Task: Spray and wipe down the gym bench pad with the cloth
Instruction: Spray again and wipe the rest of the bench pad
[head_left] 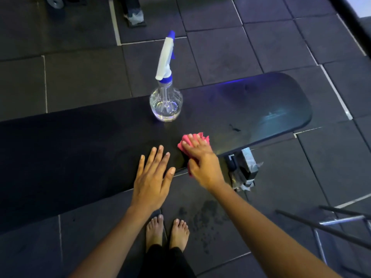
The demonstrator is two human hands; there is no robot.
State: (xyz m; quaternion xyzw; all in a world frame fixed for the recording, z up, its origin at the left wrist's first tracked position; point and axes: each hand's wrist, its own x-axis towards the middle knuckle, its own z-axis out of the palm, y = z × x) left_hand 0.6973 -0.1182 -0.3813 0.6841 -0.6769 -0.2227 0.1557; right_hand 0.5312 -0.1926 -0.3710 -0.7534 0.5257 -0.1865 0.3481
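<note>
The black gym bench pad (80, 141) runs across the view from the left edge to a rounded end at the right. A clear spray bottle (166, 103) with a white and blue trigger head stands upright on the pad near its far edge. A pink cloth (201, 137) lies on the pad's near edge under my right hand (202, 163), which presses on it with the thumb curled round the cloth's lower edge. My left hand (152, 181) rests flat on the pad's near edge, fingers straight, just left of the cloth and holding nothing.
Dark rubber floor tiles (220, 55) surround the bench. The bench's metal leg bracket (244, 169) shows under the right end. My bare feet (167, 233) stand by a wet patch on the floor. Metal bars (329, 225) cross the lower right. A person's shoe (135, 17) is at the top.
</note>
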